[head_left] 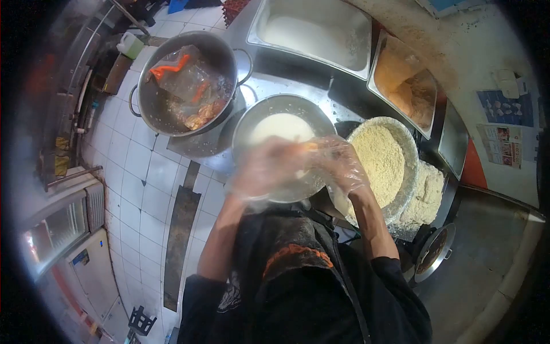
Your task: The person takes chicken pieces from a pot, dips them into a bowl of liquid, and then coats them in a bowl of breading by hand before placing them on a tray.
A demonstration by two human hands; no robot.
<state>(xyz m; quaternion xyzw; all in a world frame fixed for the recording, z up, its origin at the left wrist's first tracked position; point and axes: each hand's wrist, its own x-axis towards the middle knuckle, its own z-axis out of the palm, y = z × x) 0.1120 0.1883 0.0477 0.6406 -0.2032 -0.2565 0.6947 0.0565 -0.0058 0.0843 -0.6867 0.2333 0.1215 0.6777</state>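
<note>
Both hands wear clear plastic gloves and are held over a metal bowl (329,123) of white, milky liquid (282,126). My left hand (269,169) is smeared by motion above the near left part of the bowl, so its fingers cannot be made out. Over the bowl's right side is my right hand (342,163), its fingers bent and pointing left towards the other hand. A small orange patch shows at its fingertips; I cannot tell what it is. Right beside that hand stands a large bowl (413,150) of pale yellow crumbs (378,163).
A two-handled pot (226,63) with plastic bags and meat pieces stands at upper left. Behind are a metal pan (312,31) of white substance and another (409,86) of orange-brown powder. Coated pieces (424,195) and a small pot (435,252) are at right.
</note>
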